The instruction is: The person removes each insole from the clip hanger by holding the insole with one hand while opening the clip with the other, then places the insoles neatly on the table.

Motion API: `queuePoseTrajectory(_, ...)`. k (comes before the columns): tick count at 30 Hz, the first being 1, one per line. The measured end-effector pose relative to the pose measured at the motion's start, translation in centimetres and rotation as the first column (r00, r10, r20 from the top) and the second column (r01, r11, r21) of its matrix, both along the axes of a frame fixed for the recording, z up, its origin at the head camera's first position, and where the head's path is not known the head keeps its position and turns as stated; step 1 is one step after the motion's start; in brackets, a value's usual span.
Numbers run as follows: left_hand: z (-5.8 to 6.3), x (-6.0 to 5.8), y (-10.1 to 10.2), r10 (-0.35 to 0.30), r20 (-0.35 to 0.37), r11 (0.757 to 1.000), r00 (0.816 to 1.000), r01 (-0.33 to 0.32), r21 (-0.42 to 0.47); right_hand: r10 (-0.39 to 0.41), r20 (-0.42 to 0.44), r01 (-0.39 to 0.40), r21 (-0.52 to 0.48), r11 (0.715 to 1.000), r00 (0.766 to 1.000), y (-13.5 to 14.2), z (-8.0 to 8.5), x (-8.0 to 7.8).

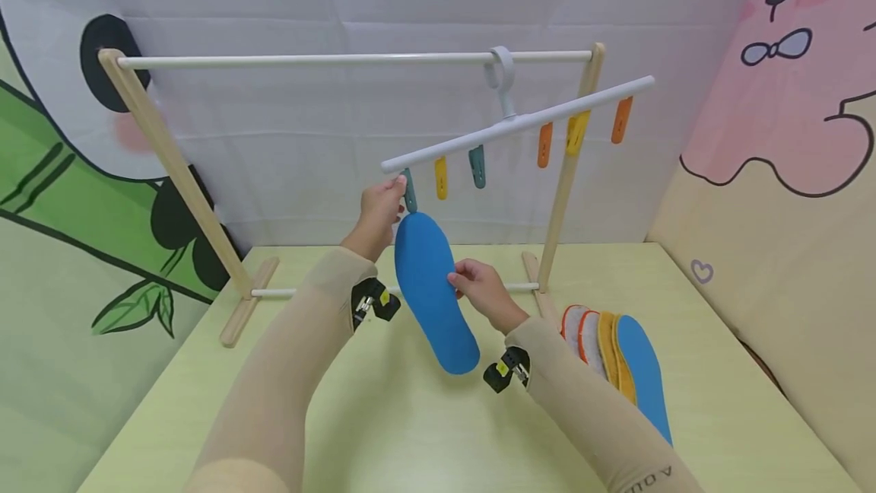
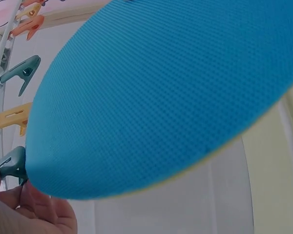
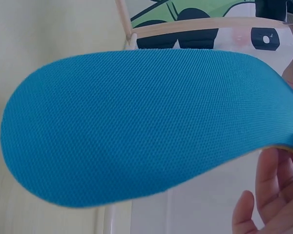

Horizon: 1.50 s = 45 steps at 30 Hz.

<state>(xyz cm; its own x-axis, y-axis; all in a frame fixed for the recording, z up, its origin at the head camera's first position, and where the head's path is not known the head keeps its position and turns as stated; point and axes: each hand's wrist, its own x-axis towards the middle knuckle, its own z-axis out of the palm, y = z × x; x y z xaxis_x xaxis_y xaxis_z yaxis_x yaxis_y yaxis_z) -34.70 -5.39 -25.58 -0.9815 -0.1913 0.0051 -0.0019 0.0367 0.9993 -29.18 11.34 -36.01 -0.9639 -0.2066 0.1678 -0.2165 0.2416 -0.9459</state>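
A blue insole (image 1: pixel 431 295) slants down between both hands, one end right at a teal clothespin (image 1: pixel 410 192) on the left end of a white hanger bar (image 1: pixel 506 128). My left hand (image 1: pixel 379 213) pinches that teal clothespin; in the left wrist view its thumb and fingers are at the clip (image 2: pixel 13 163), beside the insole's rounded end (image 2: pixel 88 161). With my right hand (image 1: pixel 484 287) I pinch the insole's right edge near its middle. The right wrist view has the textured blue face (image 3: pixel 136 126) filling the middle, with right-hand fingers (image 3: pixel 271 183) at its narrower part.
The hanger's ring hook (image 1: pixel 502 67) hangs on the white top rail (image 1: pixel 356 60) of a wooden-post rack. More clothespins, yellow (image 1: pixel 441 178), teal (image 1: pixel 477 166) and orange (image 1: pixel 544 145), hang along the bar. Grey, yellow and blue insoles (image 1: pixel 645 371) lie on the table (image 1: pixel 725 402) at right.
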Motion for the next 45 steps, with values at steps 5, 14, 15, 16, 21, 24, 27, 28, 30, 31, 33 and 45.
queuePoseTrajectory(5,0.2,-0.1,-0.3,0.003,0.004,0.999,1.000,-0.003,-0.042,0.003,0.013,-0.003,-0.025,1.000,1.000,0.2,0.0,0.2)
queuePoseTrajectory(14,0.4,0.0,-0.2,-0.004,0.031,0.999,1.000,0.005,-0.042,0.005,0.005,-0.004,-0.028,1.000,1.000,0.7,0.0,0.2)
queuePoseTrajectory(15,0.4,0.1,-0.1,-0.007,0.034,0.999,0.999,0.008,-0.045,0.001,0.007,-0.001,-0.029,1.000,1.000,0.8,0.0,0.2)
queuePoseTrajectory(16,0.4,0.1,-0.2,-0.008,0.038,0.999,0.999,0.010,-0.050,-0.003,0.012,0.003,-0.030,1.000,1.000,0.8,0.0,0.2)
queuePoseTrajectory(21,0.2,0.1,-0.3,-0.012,0.050,0.998,0.999,0.016,-0.065,-0.017,0.029,0.018,-0.037,0.999,0.999,0.9,0.0,0.2)
queuePoseTrajectory(24,0.1,0.0,-0.4,-0.008,0.050,0.998,0.999,0.011,-0.064,-0.018,0.031,0.019,-0.035,0.999,0.999,1.0,0.1,0.1)
queuePoseTrajectory(27,0.2,0.1,-0.4,-0.010,0.051,0.998,0.999,0.013,-0.058,-0.019,0.029,0.020,-0.027,0.999,0.999,1.0,0.2,0.1)
queuePoseTrajectory(28,0.2,0.1,-0.4,-0.012,0.052,0.998,0.999,0.014,-0.056,-0.020,0.032,0.021,-0.027,0.999,0.999,1.1,0.3,0.0)
queuePoseTrajectory(30,0.3,0.3,-0.4,-0.015,0.053,0.998,0.998,0.018,-0.059,-0.021,0.031,0.021,-0.024,0.999,0.999,1.1,0.4,0.0)
queuePoseTrajectory(31,0.3,0.3,-0.3,-0.015,0.053,0.998,0.998,0.018,-0.059,-0.022,0.032,0.022,-0.019,1.000,0.999,1.1,0.5,0.0)
queuePoseTrajectory(33,0.4,0.3,-0.3,-0.011,0.053,0.998,0.999,0.015,-0.065,-0.019,0.030,0.020,-0.016,1.000,0.999,1.2,0.5,-0.1)
queuePoseTrajectory(45,0.2,0.2,-0.3,-0.004,0.046,0.997,0.999,0.008,-0.071,-0.027,0.032,0.027,0.001,1.000,0.999,1.4,0.5,-0.2)
